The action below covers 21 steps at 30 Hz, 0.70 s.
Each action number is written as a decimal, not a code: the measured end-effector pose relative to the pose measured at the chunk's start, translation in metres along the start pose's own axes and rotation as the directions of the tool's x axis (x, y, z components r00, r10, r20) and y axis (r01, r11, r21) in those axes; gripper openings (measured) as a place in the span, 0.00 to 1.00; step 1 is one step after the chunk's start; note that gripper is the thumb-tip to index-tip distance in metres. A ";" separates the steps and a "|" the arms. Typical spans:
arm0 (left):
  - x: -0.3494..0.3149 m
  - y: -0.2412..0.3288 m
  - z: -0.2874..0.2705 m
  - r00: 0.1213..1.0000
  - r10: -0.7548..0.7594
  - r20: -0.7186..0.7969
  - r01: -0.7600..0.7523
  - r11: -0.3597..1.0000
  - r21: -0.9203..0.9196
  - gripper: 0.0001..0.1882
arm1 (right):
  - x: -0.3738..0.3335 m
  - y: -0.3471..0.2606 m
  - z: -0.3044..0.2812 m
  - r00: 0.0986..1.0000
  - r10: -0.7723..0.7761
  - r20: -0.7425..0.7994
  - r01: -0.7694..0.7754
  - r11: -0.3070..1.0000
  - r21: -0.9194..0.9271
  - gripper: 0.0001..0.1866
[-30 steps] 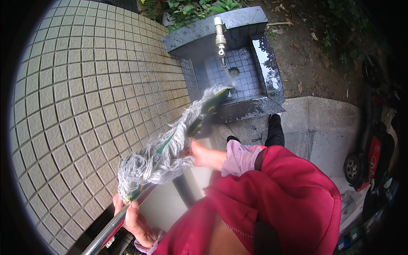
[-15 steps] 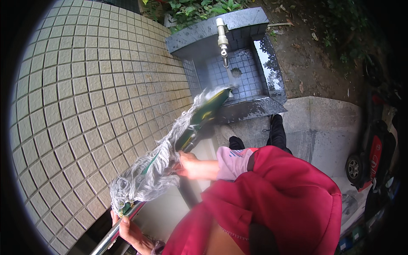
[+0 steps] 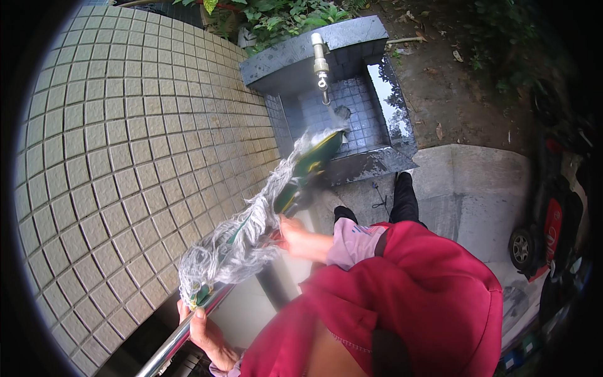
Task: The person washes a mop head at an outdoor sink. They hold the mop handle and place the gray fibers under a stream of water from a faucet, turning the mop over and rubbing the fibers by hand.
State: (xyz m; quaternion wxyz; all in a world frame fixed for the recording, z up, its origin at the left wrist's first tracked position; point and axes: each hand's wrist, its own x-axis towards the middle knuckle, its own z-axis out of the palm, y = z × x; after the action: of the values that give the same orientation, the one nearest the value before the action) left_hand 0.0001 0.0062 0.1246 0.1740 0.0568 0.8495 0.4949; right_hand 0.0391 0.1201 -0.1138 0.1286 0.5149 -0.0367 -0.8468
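A flat mop (image 3: 229, 257) with long grey-white strings and a green backing slants from lower left up to the basin. Its far end reaches over the basin's near rim, close below the running tap (image 3: 320, 63). My left hand (image 3: 204, 330) is closed around the metal pole (image 3: 166, 349), its thumb against the mop's near end. My right hand (image 3: 296, 237) is closed on the mop near its middle; the strings hide part of its fingers. The dark-rimmed basin (image 3: 402, 135) has small blue-grey tiles inside, and water falls near its drain (image 3: 342, 112).
A beige tiled wall (image 3: 125, 157) runs along the left. Green plants (image 3: 295, 14) grow behind the basin, with bare soil (image 3: 446, 81) at the right. A red-and-black wheeled vehicle (image 3: 549, 232) stands at the far right on concrete. My dark-trousered legs (image 3: 407, 201) are beside the basin.
The mop and both hands have shifted to the right, and the mop's near end is slightly higher. Both hands keep their hold. The view has moved a little.
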 end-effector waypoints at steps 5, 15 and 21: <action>0.023 -0.028 0.055 0.984 -0.176 0.030 0.178 0.962 -0.208 0.17 | 0.043 -0.043 -0.034 0.976 -0.171 -0.132 0.167 0.985 -0.042 0.14; 0.026 -0.082 0.150 0.898 -0.436 -0.056 0.390 0.849 -0.357 0.13 | 0.091 -0.123 -0.167 0.929 -0.204 -0.307 0.133 0.962 -0.238 0.42; 0.024 -0.099 0.137 0.955 -0.295 0.007 0.291 0.937 -0.195 0.18 | 0.098 -0.134 -0.129 0.987 -0.153 0.054 0.139 0.969 0.205 0.39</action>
State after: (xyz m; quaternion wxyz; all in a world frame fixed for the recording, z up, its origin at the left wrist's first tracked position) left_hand 0.0337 0.0748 -0.0277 0.2410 -0.0931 0.7981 0.5443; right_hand 0.0859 0.2333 -0.2849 0.0121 0.4969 -0.0883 -0.8632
